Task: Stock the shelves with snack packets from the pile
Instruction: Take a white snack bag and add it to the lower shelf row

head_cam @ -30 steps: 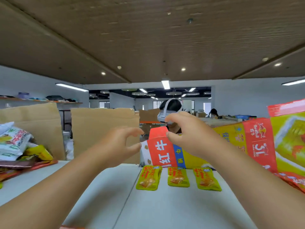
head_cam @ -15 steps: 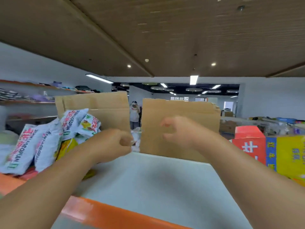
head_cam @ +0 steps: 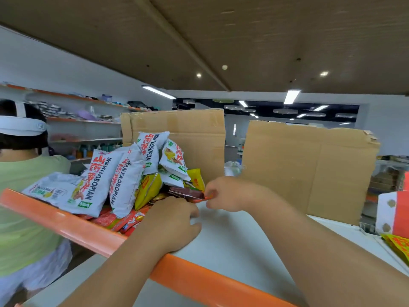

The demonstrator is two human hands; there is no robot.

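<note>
Hands: the right hand (head_cam: 223, 193) is closed in a narrow pinch, thumb against fingers, on the orange-red edge of a dark brown packet (head_cam: 186, 192). That packet lies flat at the right-hand margin of the pile (head_cam: 115, 185), its long side pointing toward the right hand and its far end tucked under the yellow packets (head_cam: 148, 189).

The left hand (head_cam: 172, 220) lies knuckles-up just below and left of the right hand, with its fingers bent down against the shelf (head_cam: 221, 247). It rests at the foot of the pile, touching or just beside the red packets (head_cam: 124, 220). Whether it holds anything under the palm cannot be told.

Pile position: left portion of the shelf, directly behind the orange front rail (head_cam: 66, 220). White packets (head_cam: 97, 180) lettered SHANYAOBOPIAN lean on top, yellow packets sit in the middle, and red packets lie flat at the bottom.

Behind the pile a cardboard sheet (head_cam: 177, 138) stands upright. A second cardboard sheet (head_cam: 309, 169) stands to its right, apart from the first. A red-and-white carton (head_cam: 396, 213) stands at the right end of the shelf, well apart from both hands.

Another person in a green shirt (head_cam: 22, 196) stands at the left, outside the shelf.
</note>
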